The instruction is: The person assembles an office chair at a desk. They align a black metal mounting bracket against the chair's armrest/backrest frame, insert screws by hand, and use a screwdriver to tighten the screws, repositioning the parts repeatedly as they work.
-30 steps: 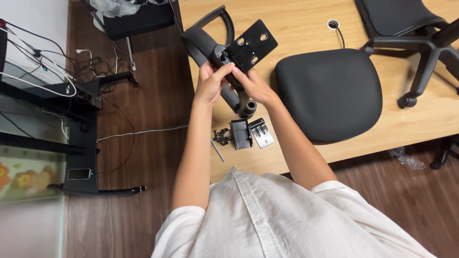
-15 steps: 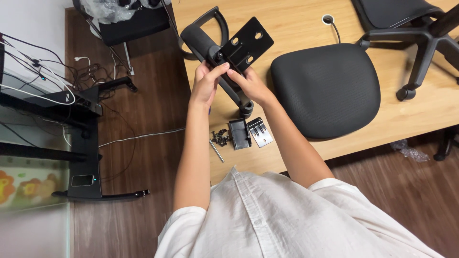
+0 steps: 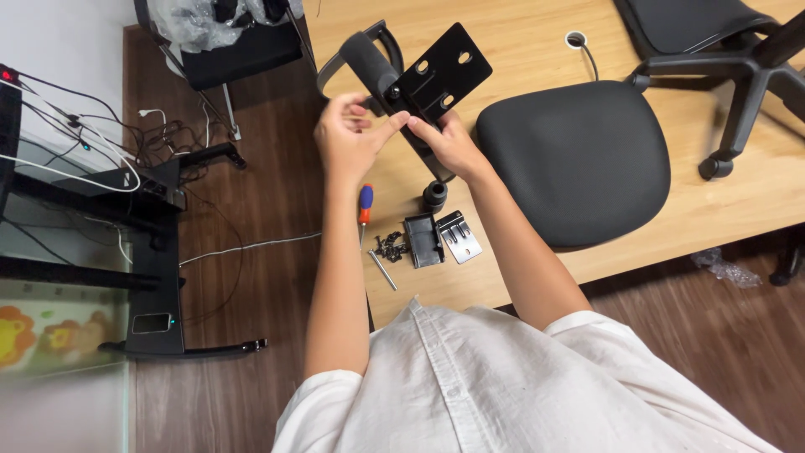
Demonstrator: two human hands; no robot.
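1. Above the wooden table (image 3: pixel 537 42), both hands held a black chair armrest (image 3: pixel 369 59) with its holed mounting plate (image 3: pixel 440 71).
2. Left hand (image 3: pixel 348 138): fingers curled at the part's underside, forefinger stretched toward the plate.
3. Right hand (image 3: pixel 449 143): fingers closed around the bracket below the plate.
4. On the table beneath: screwdriver (image 3: pixel 365 204), loose screws (image 3: pixel 388 246), black seat cushion (image 3: pixel 574 159).

I count two hands, my left hand (image 3: pixel 348 138) and right hand (image 3: pixel 449 143), one black mounting plate (image 3: pixel 443 74), one round seat cushion (image 3: pixel 579 159), one screwdriver (image 3: pixel 365 204), one wheeled chair base (image 3: pixel 738 75), one small pile of screws (image 3: pixel 390 247) and one table (image 3: pixel 520 50).
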